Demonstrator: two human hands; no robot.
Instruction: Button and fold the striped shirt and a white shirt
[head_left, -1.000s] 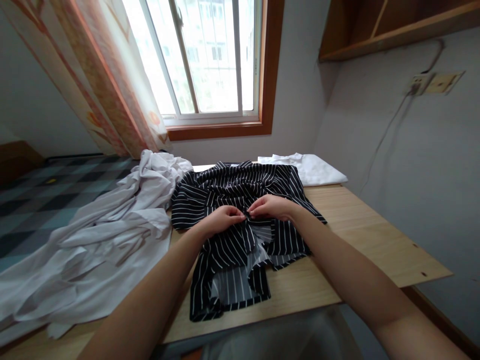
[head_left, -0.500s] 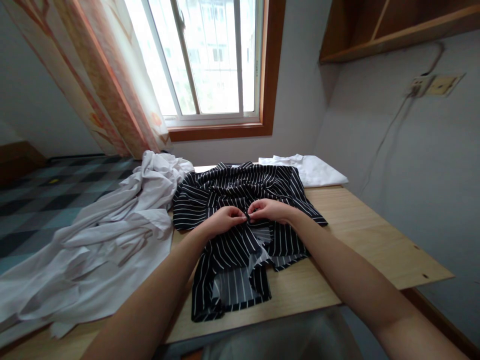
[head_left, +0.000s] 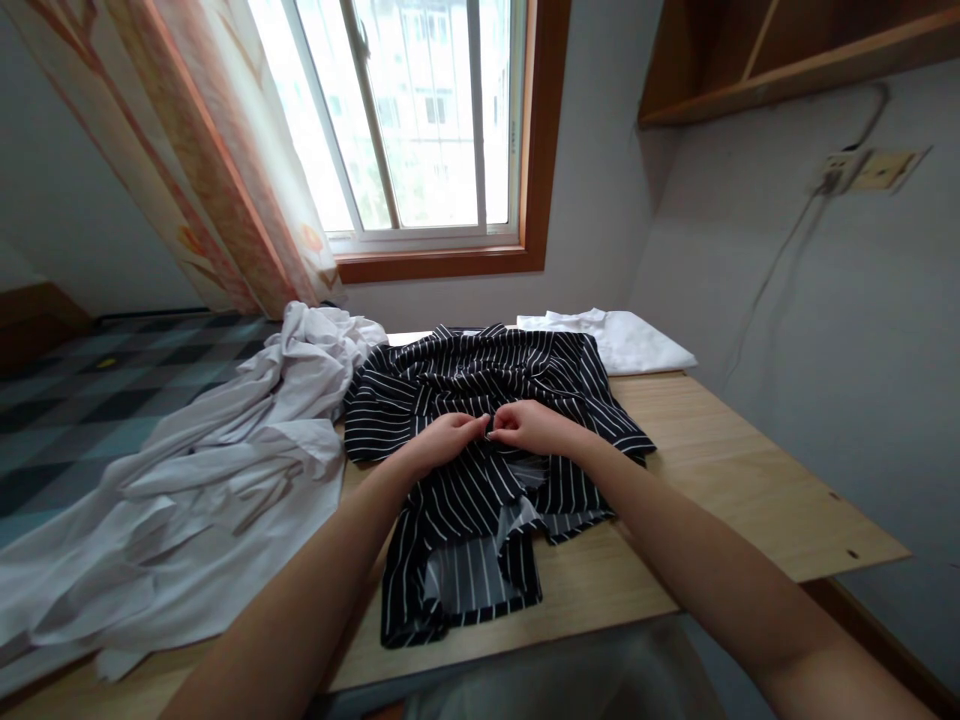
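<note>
A black shirt with thin white stripes (head_left: pixel 480 400) lies spread on a light wooden table (head_left: pixel 720 480). Both my hands rest on its front, fingertips almost meeting. My left hand (head_left: pixel 444 440) pinches the left edge of the shirt's opening. My right hand (head_left: pixel 534 426) pinches the right edge, and a small dark button seems to sit between the two pinches. Below my hands the shirt's front hangs apart, and its paler inner side shows there.
A heap of crumpled white cloth (head_left: pixel 202 490) covers the table's left part. A folded white garment (head_left: pixel 622 340) lies at the back right. Behind are a window (head_left: pixel 420 120), a patterned curtain (head_left: pixel 195 150), a wooden shelf (head_left: pixel 787 50) and a wall socket (head_left: pixel 870 168).
My hands have drawn a little closer together and the open gap of the shirt just below them has narrowed. The view has barely shifted.
</note>
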